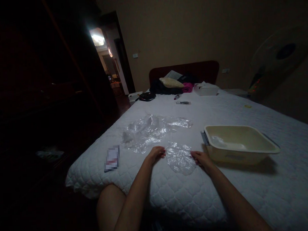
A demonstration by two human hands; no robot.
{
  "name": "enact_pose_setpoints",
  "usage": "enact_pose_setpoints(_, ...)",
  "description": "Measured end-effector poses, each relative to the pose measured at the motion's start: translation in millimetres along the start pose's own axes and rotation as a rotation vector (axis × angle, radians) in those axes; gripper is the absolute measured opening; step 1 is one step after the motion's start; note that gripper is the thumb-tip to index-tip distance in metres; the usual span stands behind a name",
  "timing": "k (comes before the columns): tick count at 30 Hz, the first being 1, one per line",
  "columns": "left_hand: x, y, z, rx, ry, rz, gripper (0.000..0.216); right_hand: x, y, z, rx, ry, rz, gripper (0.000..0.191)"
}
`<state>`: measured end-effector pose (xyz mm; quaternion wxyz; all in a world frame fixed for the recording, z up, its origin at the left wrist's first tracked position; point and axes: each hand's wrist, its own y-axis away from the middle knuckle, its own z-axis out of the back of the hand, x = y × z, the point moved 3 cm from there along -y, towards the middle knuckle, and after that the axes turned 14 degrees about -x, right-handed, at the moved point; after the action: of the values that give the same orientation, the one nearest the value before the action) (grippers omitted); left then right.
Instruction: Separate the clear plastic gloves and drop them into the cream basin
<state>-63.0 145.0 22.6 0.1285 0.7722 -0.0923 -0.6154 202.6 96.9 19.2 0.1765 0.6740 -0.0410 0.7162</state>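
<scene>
a clear plastic sheet (181,161) lies on the near middle of the white quilt (177,200), close to the bed's near edge. the left hand (157,153) pinches its left edge between the fingertips, and the right hand (201,158) pinches its right edge, so the sheet is spread between the two. just beyond, to the far left, a wider spread of crumpled plastic (149,130) nearly reaches the sheet, leaving little room on that side. to the right, a cream tub (242,155) stands just beside the right hand, its left handle nearest the fingers and its rim raised above the quilt. to the left, well apart from the left hand, a blurred-out flat item (112,158) lies near the quilt's left edge, where the cover drops toward the dark floor. a strip of quilt runs between that item and the left forearm, and a broader stretch extends beyond the plastic to a small dark packet (183,102), with a white box (206,89) at the far right by the headboard (208,68).
</scene>
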Motion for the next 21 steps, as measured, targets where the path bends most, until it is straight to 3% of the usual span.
enact_pose_setpoints(4,0.7,-0.8,-3.5,0.038,-0.016,0.021,0.026,0.0,2.9,-0.7,-0.005,-0.042,-0.005,0.043)
enact_pose_setpoints(21,10.6,9.2,-1.2,-0.05,-0.022,-0.062,0.033,-14.5,3.6,4.4,-0.075,-0.086,0.109,0.046)
